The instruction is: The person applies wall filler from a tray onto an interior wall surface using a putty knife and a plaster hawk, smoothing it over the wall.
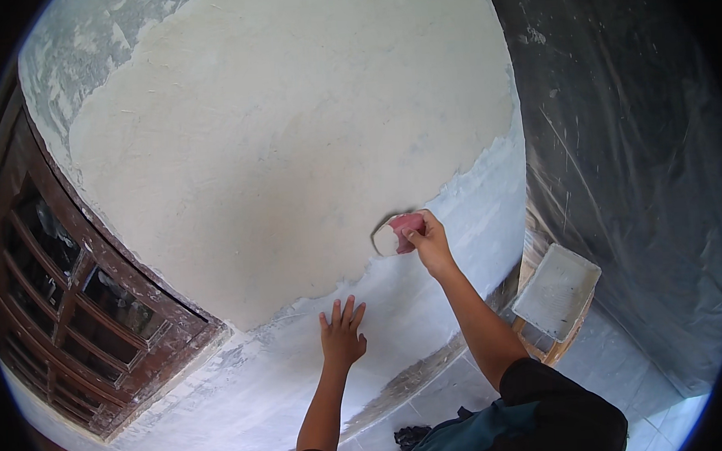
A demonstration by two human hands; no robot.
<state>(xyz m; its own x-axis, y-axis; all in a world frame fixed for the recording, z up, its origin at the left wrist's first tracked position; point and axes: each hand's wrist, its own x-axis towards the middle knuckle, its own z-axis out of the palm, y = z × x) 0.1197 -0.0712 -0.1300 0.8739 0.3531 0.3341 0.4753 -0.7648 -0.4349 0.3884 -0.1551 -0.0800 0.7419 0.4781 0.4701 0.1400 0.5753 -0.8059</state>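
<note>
A wall (275, 140) fills most of the view, coated in smooth cream plaster above and rougher grey-white plaster below. My right hand (427, 238) grips a small scraper with a pink handle and a pale blade (396, 233), and the blade is pressed to the wall at the lower edge of the cream coat. My left hand (341, 333) lies flat against the grey-white part of the wall below, fingers spread, holding nothing.
A dark brown wooden window frame (80, 314) with glass panes is set in the wall at the left. A white tray (556, 290) rests on a wooden stand at the right. Clear plastic sheeting (636, 170) hangs on the right side. Pale tiles (613, 359) cover the floor.
</note>
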